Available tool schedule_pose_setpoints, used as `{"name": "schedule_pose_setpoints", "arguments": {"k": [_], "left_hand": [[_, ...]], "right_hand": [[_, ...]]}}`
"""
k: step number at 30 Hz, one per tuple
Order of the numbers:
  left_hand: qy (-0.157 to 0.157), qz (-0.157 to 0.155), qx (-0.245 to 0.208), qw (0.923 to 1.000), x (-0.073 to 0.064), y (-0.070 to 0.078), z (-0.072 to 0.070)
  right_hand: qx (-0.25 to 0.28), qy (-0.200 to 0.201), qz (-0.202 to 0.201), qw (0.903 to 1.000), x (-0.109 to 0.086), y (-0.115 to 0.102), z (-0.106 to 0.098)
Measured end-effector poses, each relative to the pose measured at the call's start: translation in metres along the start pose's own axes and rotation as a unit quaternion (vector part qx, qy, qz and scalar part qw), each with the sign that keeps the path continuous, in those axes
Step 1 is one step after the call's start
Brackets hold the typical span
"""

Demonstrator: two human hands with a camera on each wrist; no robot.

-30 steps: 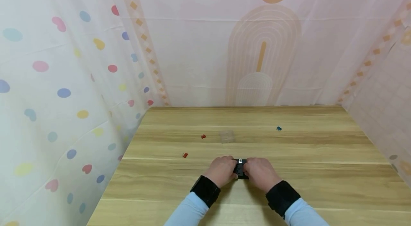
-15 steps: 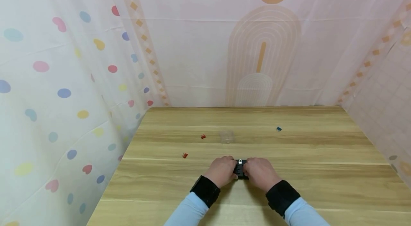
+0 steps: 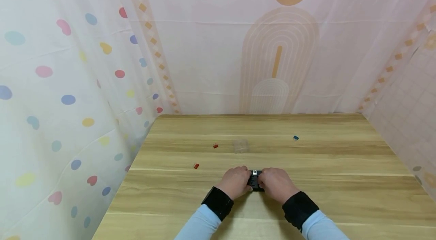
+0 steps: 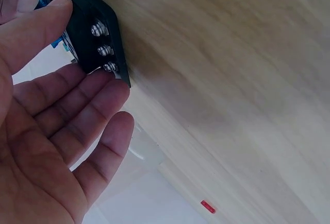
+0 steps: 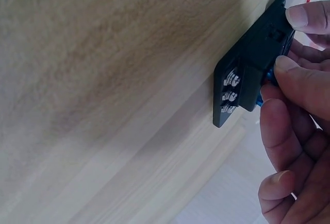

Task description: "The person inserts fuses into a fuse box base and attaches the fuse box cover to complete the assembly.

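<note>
A black fuse block (image 3: 255, 184) with silver screw terminals stands just above or on the wooden table, between both hands. My left hand (image 3: 235, 180) grips its left side; in the left wrist view the thumb (image 4: 51, 15) lies on the block and the other fingers are around its end. The right hand (image 3: 277, 184) is at the opposite side. Its thumb and forefinger pinch a small blue blade fuse (image 5: 270, 76) against the block, mostly covered by the fingers. Another bit of blue (image 5: 259, 102) shows beside it. How deep the fuse sits is hidden.
Two red blade fuses (image 3: 215, 145) lie on the wooden table (image 3: 170, 194), left of the hands. Behind the hands is a clear plastic piece (image 3: 241, 146). A blue blade fuse (image 3: 296, 137) lies at the back right. Patterned curtains (image 3: 204, 62) surround the table.
</note>
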State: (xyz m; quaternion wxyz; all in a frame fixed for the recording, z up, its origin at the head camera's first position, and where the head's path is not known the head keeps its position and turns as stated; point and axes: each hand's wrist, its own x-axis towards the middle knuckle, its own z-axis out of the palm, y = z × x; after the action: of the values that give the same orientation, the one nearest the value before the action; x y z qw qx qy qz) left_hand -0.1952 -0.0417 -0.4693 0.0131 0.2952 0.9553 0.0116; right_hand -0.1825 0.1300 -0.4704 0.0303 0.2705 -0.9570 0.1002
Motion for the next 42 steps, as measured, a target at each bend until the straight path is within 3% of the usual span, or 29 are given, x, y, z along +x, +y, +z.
{"name": "schedule_pose_setpoints", "arguments": {"k": [19, 42], "left_hand": [[-0.008, -0.009, -0.017, 0.9998, 0.0015, -0.0017, 0.0008], [-0.008, -0.018, -0.025, 0.9995, -0.0005, -0.0067, 0.0024]], "right_hand": [[0.019, 0.0, 0.011, 0.9998, -0.0023, 0.0004, -0.0006], [0.002, -0.007, 0.011, 0.9999, -0.0026, -0.0004, -0.0046]]}}
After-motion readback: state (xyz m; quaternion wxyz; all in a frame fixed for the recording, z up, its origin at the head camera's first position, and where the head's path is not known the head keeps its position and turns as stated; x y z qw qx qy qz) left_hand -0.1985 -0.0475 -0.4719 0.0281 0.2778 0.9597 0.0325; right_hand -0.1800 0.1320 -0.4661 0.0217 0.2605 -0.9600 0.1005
